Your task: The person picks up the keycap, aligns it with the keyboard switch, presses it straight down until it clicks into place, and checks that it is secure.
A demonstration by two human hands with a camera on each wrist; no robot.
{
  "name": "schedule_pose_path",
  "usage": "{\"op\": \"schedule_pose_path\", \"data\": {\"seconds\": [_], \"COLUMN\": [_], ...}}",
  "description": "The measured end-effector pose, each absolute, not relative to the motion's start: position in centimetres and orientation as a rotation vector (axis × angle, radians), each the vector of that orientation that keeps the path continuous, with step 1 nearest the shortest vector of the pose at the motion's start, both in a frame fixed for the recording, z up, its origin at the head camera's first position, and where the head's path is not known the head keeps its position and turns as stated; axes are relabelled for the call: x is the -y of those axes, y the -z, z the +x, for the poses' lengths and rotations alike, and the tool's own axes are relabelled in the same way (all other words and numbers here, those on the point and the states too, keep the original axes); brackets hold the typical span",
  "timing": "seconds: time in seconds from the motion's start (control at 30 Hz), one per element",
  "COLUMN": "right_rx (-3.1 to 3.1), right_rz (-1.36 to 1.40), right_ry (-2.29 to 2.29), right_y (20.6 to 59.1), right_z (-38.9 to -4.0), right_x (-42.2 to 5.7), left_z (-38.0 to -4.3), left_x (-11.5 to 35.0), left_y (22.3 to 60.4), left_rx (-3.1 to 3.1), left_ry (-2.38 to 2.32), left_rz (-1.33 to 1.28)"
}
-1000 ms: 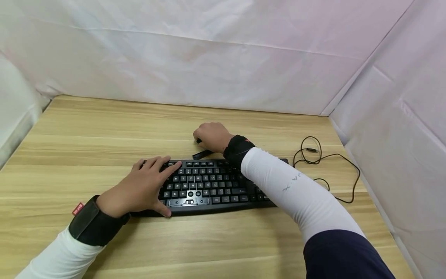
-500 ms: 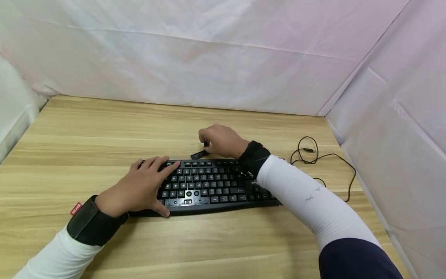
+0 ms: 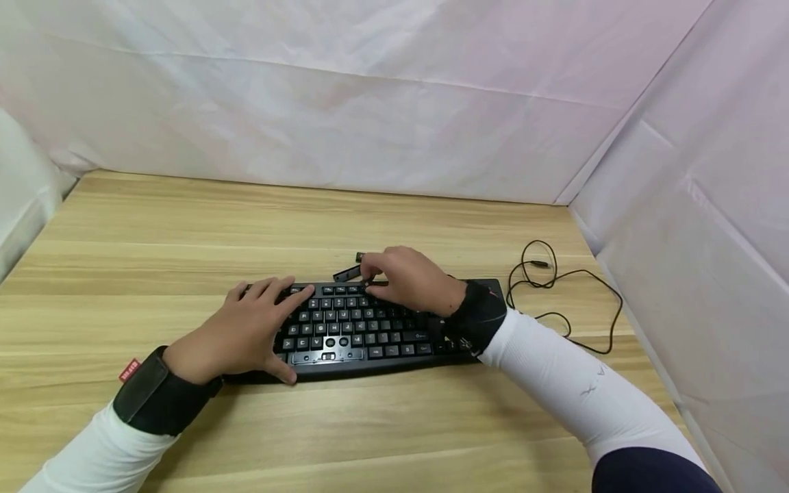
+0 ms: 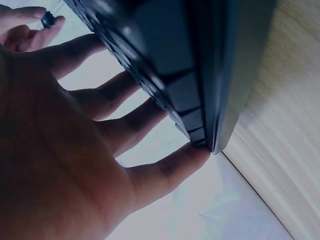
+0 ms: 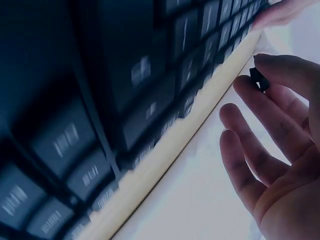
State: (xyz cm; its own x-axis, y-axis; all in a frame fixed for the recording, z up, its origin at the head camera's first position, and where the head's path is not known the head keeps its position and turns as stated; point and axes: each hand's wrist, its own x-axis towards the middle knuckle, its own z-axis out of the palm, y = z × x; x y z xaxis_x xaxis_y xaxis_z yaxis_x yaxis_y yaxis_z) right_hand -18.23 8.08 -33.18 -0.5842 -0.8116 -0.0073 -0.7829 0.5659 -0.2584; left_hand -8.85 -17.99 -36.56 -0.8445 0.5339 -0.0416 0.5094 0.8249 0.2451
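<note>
A black keyboard point(image 3: 382, 370) lies across the table. Its space bar slot is a bare plate, and two spots just above that slot show round posts without caps. My left hand point(image 3: 242, 333) rests spread over the keyboard's left end, thumb at the front edge; in the left wrist view its fingers lie nearly straight against the keys. Over the keyboard's back edge, my right hand point(image 3: 411, 279) pinches a small black keycap point(image 5: 259, 79) between thumb and index finger. Just behind the keyboard lie a long black space bar point(image 3: 347, 274) and another small keycap point(image 3: 360, 257).
To the right, a thin black cable point(image 3: 579, 274) with a plug point(image 3: 540, 264) lies in loops on the wooden table point(image 3: 394, 431). White cloth point(image 3: 308, 123) hangs along the back and both sides.
My right hand has come from the table behind the keyboard toward me, over its back edge, with a keycap in its fingers. The left hand keeps its place on the keyboard.
</note>
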Motion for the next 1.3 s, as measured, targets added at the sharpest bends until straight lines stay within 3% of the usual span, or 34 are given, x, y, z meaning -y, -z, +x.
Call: {"op": "schedule_pose_path", "data": {"seconds": [0.27, 0.53, 1.07, 1.3], "right_rx": [-2.666, -2.644, -2.708, -2.699], "right_rz": [-1.519, -1.596, -1.233, -1.302], "right_ry": [0.271, 0.214, 0.429, 0.407], "right_y": [33.7, 34.5, 34.7, 35.0], "right_z": [-15.6, -15.2, -14.5, -14.4], "right_x": [-7.4, -7.3, -6.8, -6.9], "left_z": [-9.0, -9.1, -9.1, -9.0], "left_x": [18.3, 18.2, 18.2, 18.2], "left_y": [36.7, 36.6, 36.5, 36.5], "left_rx": [-2.91, -2.913, -2.899, -2.899], "left_ry": [-0.332, -0.327, -0.337, -0.333], "left_rz": [0.84, 0.847, 0.826, 0.829]}}
